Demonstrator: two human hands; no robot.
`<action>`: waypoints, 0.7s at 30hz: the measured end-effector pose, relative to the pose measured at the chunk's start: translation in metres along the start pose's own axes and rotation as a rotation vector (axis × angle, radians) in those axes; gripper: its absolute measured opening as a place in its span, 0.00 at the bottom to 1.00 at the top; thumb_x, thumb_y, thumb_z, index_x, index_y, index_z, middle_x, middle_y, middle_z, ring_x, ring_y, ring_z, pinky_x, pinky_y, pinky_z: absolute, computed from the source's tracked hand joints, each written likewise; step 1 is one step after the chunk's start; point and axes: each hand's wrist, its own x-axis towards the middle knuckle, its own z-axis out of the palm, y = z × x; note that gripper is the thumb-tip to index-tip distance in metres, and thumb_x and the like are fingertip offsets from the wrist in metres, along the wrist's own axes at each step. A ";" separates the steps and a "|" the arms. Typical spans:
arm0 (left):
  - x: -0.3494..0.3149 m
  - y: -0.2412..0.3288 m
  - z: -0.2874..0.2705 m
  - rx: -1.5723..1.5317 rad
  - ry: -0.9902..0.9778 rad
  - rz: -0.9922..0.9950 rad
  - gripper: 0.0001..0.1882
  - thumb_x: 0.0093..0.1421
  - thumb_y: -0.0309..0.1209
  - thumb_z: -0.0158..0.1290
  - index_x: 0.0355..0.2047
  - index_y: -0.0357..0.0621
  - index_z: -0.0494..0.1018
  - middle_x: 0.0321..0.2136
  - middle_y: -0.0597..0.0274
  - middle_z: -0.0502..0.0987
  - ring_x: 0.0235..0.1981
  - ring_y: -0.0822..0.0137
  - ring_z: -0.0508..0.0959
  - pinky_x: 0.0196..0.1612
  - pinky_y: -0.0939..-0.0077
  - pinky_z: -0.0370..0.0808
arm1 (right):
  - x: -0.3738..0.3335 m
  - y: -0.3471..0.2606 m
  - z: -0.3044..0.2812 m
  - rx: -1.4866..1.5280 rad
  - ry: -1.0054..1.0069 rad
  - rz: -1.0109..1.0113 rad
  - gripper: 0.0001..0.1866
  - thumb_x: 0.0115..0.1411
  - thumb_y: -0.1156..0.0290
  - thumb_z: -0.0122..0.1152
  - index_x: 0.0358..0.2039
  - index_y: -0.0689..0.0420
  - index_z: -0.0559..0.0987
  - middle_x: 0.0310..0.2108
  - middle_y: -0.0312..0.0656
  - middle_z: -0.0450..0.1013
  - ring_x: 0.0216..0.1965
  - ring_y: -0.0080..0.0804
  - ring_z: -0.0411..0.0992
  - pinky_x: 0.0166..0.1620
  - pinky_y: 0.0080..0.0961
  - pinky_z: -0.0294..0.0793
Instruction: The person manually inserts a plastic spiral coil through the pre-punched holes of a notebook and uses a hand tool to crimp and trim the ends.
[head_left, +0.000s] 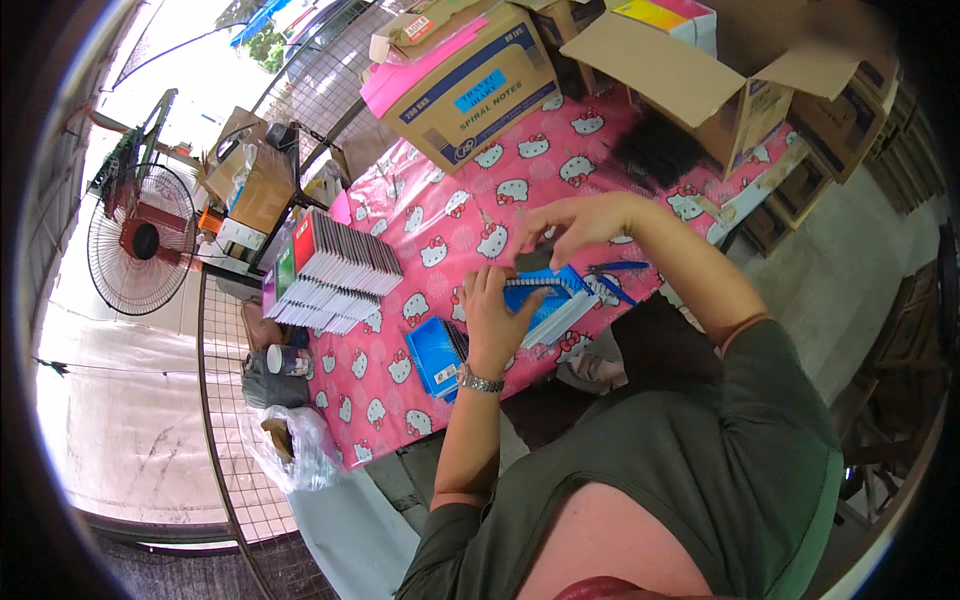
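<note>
On a table just in front of me, a stack of blue-covered notebooks (pixel 570 312) lies with a row of pale binding holes or loops along the top one's edge. My left hand (pixel 490 315), with a metal watch at the wrist, is closed on that top notebook, thumb across its edge. My right hand (pixel 583 222) curls over from above, fingers and thumb around a small dark block (pixel 535 260) at the notebook's far edge. Blue-handled pliers (pixel 618 282) rest just right of the stack. Left of my left wrist lie blue spiral notebooks (pixel 434 356).
The table has a pink patterned cover (pixel 400 405). Tall stacks of spiral notebooks (pixel 335 270) stand at the left. Black wire coils (pixel 655 150) lie at the far right. Cardboard boxes (pixel 470 95) line the back. A fan (pixel 143 240) and plastic bag (pixel 300 450) are beyond the left edge.
</note>
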 end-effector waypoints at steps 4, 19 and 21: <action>-0.001 0.000 0.001 -0.062 0.021 -0.036 0.21 0.46 0.34 0.70 0.36 0.39 0.72 0.33 0.54 0.74 0.39 0.52 0.72 0.44 0.59 0.69 | 0.004 -0.001 0.002 0.252 -0.093 -0.092 0.31 0.47 0.71 0.67 0.56 0.53 0.76 0.52 0.34 0.71 0.55 0.28 0.66 0.57 0.29 0.65; -0.012 -0.047 -0.001 -0.429 -0.103 -0.301 0.15 0.57 0.29 0.63 0.41 0.37 0.73 0.34 0.55 0.76 0.31 0.64 0.75 0.35 0.71 0.72 | 0.044 0.014 -0.007 0.501 -0.201 -0.143 0.33 0.46 0.70 0.67 0.57 0.57 0.75 0.52 0.38 0.72 0.53 0.28 0.69 0.58 0.26 0.65; -0.015 -0.051 0.002 -0.515 -0.116 -0.369 0.14 0.58 0.29 0.63 0.41 0.37 0.73 0.30 0.58 0.76 0.27 0.70 0.74 0.32 0.75 0.71 | 0.044 0.018 -0.006 0.663 -0.291 -0.191 0.33 0.47 0.70 0.67 0.57 0.59 0.74 0.53 0.42 0.73 0.56 0.31 0.69 0.61 0.29 0.61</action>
